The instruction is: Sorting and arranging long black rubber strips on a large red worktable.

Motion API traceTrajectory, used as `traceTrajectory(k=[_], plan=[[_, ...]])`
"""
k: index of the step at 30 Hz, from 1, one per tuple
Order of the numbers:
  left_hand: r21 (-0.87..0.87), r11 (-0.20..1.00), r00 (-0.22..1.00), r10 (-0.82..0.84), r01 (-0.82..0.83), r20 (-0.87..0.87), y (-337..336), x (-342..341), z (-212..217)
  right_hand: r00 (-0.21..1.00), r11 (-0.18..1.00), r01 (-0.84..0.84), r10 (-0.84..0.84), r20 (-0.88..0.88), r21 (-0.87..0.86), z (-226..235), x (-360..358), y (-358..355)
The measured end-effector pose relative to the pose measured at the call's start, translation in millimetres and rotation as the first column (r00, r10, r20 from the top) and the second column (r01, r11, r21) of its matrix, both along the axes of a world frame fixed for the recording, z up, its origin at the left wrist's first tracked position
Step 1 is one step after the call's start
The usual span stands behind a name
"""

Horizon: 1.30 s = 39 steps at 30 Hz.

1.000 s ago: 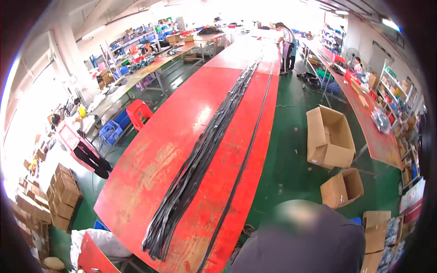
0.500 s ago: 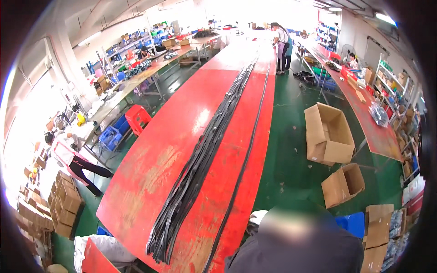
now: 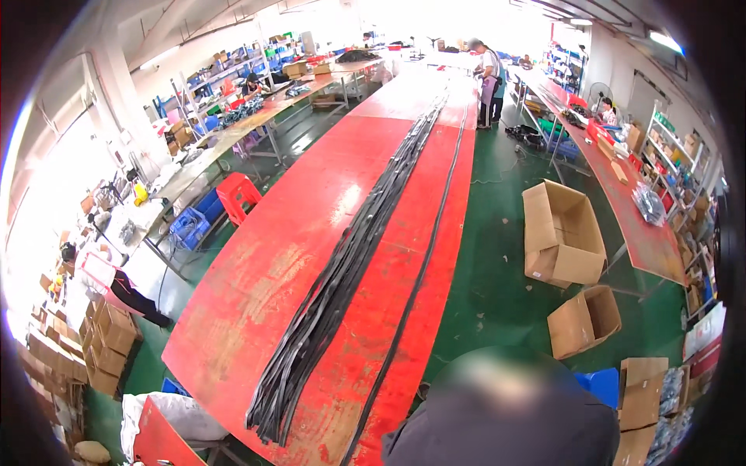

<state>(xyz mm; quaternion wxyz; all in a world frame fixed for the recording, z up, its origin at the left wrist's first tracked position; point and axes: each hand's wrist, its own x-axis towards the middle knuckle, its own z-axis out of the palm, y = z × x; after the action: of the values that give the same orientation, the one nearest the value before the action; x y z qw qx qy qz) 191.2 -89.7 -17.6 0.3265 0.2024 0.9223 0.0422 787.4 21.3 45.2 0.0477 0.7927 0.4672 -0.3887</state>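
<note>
View shifted closer, black strip bundle (image 3: 342,272) lengthwise along red table (image 3: 256,272), both grips unseen.

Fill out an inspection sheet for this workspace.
Surface: long red table, worn at the near end.
Job's things: bundle of black strips along the table; single strip beside it, to the right.
Clutter: open boxes on the green floor; red stool.
Grippers: nothing seen; no hands in view.
Cables: nothing seen apart from the strips.
Surroundings: person at the near end; another person far off; shelves.
</note>
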Motion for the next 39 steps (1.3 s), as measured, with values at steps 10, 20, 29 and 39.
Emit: traceTrajectory(k=[10,20,29,39], plan=[[0.023,1.000,1.000,0.019,-0.018,-0.006,-4.5,11.4,2.2,0.997,0.997,-0.071,0.072,-0.042,0.026,13.5,-3.5,32.2],[0.094,0.993,0.998,0.071,-0.070,0.000,-9.4,10.3,13.0,0.977,0.974,-0.209,0.204,-0.058,-0.083,6.8,-10.0,44.9],[0.146,0.983,0.993,0.114,-0.115,0.016,-12.9,10.1,9.4,0.974,0.981,-0.193,0.193,-0.118,0.011,11.7,-26.8,52.1],[0.268,0.919,0.957,0.284,-0.290,0.062,-48.0,3.9,6.3,0.976,0.972,-0.214,0.208,-0.072,-0.095,-5.3,3.2,44.8]])
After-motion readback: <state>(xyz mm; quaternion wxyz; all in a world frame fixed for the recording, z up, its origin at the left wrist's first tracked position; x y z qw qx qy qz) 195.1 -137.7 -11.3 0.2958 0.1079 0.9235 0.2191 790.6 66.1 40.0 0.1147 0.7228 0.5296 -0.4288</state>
